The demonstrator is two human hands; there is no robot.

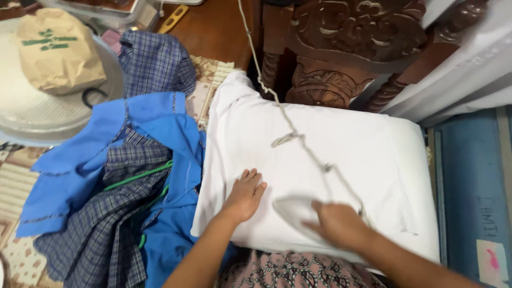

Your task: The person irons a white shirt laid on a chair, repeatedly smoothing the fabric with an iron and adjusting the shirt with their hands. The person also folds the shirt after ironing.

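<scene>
A white garment (341,154) lies spread flat over a padded surface in front of me. My left hand (244,195) rests palm down on its near left part, fingers together. My right hand (337,224) grips the handle of a white iron (292,209), which sits blurred on the cloth just right of the left hand. The iron's twisted grey cord (290,133) runs from the iron up across the garment and off the top of the view.
A heap of blue and checked clothes (122,176) with a green hanger (140,176) lies at left. Behind it sits a round grey lid (32,114) with a brown paper bag (57,50). Carved dark wooden furniture (341,48) stands at the back, a blue surface (469,176) at right.
</scene>
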